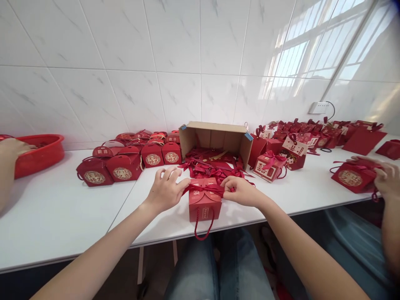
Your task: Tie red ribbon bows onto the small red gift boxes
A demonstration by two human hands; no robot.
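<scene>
A red gift box (204, 204) stands at the front edge of the white table, its twisted rope handle hanging over the edge. Across its top runs a dark red ribbon (208, 188). My left hand (167, 189) pinches the ribbon at the box's left side, its other fingers spread. At the right side, my right hand (236, 191) has its fingers closed on the ribbon's other end. Just behind the box, loose red ribbons (215, 170) spill from a cardboard box (215, 130) lying open towards me.
Red gift boxes (124, 168) stand in rows at the left; more boxes (293, 152) crowd the right. A red basin (40, 156) is at the far left beside another person's hand. At the right, a person's hand (387, 175) touches a red box (353, 177).
</scene>
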